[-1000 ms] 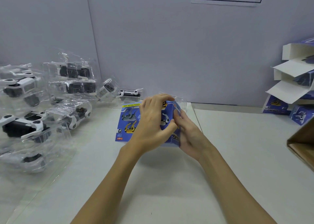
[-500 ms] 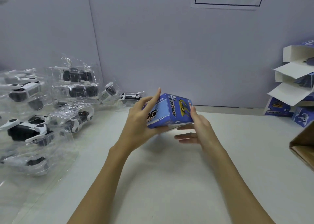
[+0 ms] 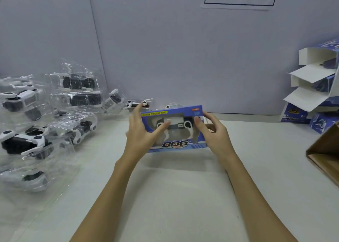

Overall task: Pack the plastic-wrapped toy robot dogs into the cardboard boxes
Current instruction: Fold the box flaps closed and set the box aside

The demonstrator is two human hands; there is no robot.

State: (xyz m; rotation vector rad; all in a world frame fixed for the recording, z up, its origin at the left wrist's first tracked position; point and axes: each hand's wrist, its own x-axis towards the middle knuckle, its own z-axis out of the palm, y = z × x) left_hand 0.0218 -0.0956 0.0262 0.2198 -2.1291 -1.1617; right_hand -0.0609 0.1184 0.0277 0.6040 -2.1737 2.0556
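A blue cardboard box (image 3: 176,144) printed "DOG" is held up over the table with its window side facing me. A white and black toy robot dog shows through that window. My left hand (image 3: 141,133) holds the box's left end, thumb across the window and fingers behind. My right hand (image 3: 212,131) grips the right end, thumb on the front. Several plastic-wrapped robot dogs (image 3: 31,144) lie piled at the left of the table.
Open blue boxes with white flaps (image 3: 311,87) are stacked at the far right, with closed blue boxes (image 3: 295,116) below them. A brown carton's corner (image 3: 324,155) juts in at the right edge. The white table (image 3: 183,196) meets a grey wall behind.
The box lay on the table under both hands a second ago. It has been lifted and turned, so the window side now faces me, held at both ends.
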